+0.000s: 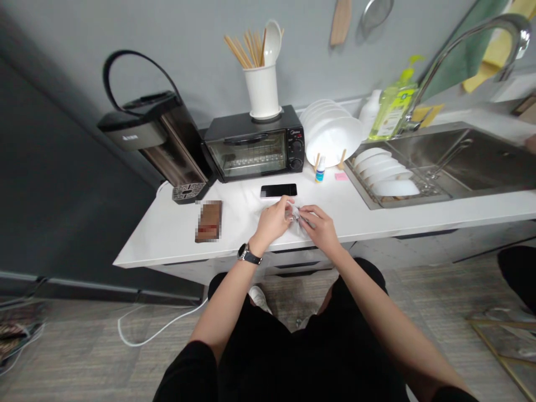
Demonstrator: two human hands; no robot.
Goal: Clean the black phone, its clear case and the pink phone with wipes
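Near the counter's front edge, my left hand (274, 222) and my right hand (319, 226) meet around a small clear, shiny item (294, 214); it looks like glasses or thin plastic, too small to tell. Fingers of both hands are closed on it. A dark watch sits on my left wrist. Just behind my hands lies a black phone (278, 191). A small white and blue bottle (320, 170) stands behind and to the right, beside a pink pad (341, 176). To the left lies a brown wallet-like item (209, 221), partly pixelated.
On the white counter (146, 240) stand a black drink machine (167, 145) at left and a toaster oven (255, 151) bearing a utensil holder (263, 92). Plates (333, 137) stand right of it, then a green soap bottle (391, 111) and a steel sink (473, 162).
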